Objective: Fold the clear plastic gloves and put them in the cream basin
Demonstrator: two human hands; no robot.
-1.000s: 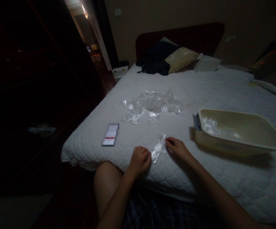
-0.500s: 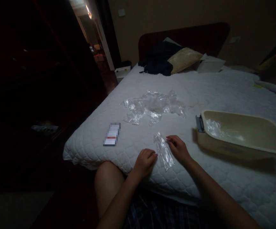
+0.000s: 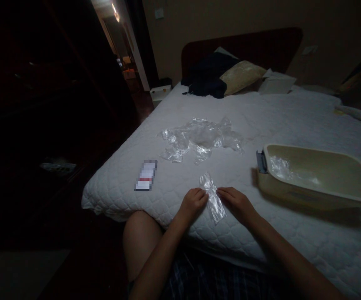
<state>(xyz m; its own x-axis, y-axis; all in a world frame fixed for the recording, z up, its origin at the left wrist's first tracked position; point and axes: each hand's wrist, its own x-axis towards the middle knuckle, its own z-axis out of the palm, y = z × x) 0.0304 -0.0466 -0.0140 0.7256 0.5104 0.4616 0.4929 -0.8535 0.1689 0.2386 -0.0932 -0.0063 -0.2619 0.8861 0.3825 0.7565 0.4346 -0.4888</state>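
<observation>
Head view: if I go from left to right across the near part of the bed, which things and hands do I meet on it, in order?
Pixelated phone-like rectangle, left hand, narrow clear plastic piece, right hand, beige tub.

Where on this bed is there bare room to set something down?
Bare bedspread shows between the spread plastic and the cushion, with a smaller patch between the right hand and the tub. It is crowded where the left hand and right hand flank a plastic strip, and near the headboard, where dark cloth lies.
</observation>
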